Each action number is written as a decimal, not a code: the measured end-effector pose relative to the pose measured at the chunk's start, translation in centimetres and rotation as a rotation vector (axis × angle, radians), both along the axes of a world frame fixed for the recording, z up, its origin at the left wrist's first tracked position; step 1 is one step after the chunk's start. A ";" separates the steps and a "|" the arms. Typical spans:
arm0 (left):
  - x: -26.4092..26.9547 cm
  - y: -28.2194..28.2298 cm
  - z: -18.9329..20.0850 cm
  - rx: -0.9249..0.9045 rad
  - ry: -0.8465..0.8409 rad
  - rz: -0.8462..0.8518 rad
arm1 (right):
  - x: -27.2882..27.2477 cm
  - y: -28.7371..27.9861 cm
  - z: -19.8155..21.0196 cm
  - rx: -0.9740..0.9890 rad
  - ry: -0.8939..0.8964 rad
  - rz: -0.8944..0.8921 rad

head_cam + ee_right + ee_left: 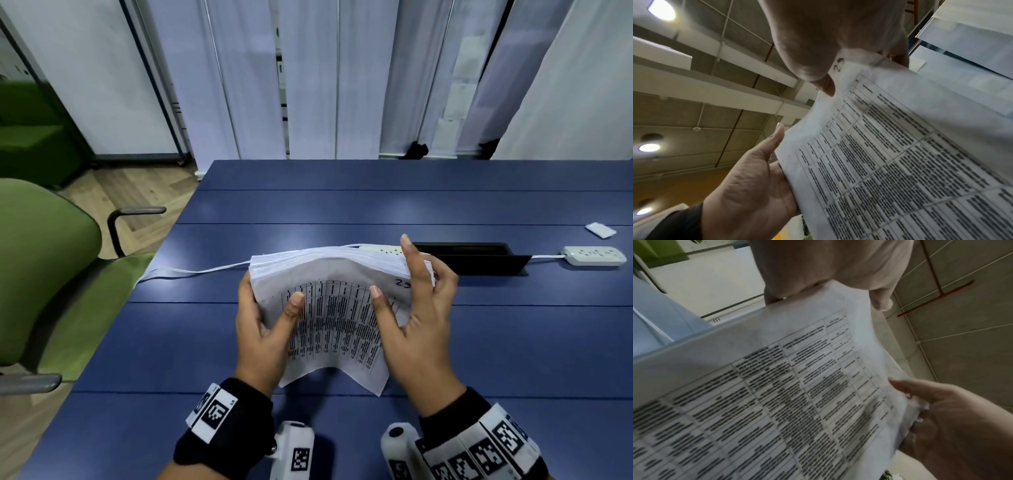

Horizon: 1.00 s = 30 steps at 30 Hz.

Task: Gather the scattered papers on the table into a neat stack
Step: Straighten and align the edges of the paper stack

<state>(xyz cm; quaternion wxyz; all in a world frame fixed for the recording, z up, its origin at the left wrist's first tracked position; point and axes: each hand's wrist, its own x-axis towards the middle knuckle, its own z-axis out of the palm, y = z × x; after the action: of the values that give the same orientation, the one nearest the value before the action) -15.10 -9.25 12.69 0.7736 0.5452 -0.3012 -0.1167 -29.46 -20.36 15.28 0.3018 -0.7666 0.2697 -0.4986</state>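
A thick stack of printed papers stands on its long edge, bowed, over the middle of the blue table. The front sheet carries a table of text. My left hand grips the stack's left side, thumb on the front sheet and fingers behind. My right hand holds the right side, thumb on the front and index finger pointing up along the edge. The left wrist view shows the printed sheet under my left hand. The right wrist view shows my right hand pinching the sheet near a handwritten number.
A white power strip lies at the right by a black cable slot. A second strip peeks out behind the stack, and its white cable runs left. A small white piece lies far right. A green chair stands on the left.
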 end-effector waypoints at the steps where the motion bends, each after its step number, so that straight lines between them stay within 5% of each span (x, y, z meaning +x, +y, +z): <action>1: 0.2 0.0 0.2 -0.010 0.006 0.006 | 0.0 -0.1 0.1 0.032 0.015 -0.019; 9: 0.7 0.0 0.0 0.014 0.042 -0.014 | -0.1 0.1 0.5 0.061 -0.006 0.002; 13: 1.3 -0.1 -1.0 -0.002 0.112 -0.025 | 0.0 -0.6 -0.8 0.377 -0.216 0.082; 19: 1.0 0.1 -3.3 0.071 0.201 -0.046 | 0.0 0.0 -3.2 0.500 -0.181 0.135; 30: 1.9 0.2 -3.7 0.094 0.210 -0.119 | 0.0 0.1 -3.7 0.361 -0.316 0.202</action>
<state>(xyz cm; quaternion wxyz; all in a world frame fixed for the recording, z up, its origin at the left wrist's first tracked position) -13.22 -9.05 9.04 0.7663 0.5466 -0.2444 -0.2329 -29.48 -20.27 11.59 0.5203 -0.6362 0.2257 -0.5231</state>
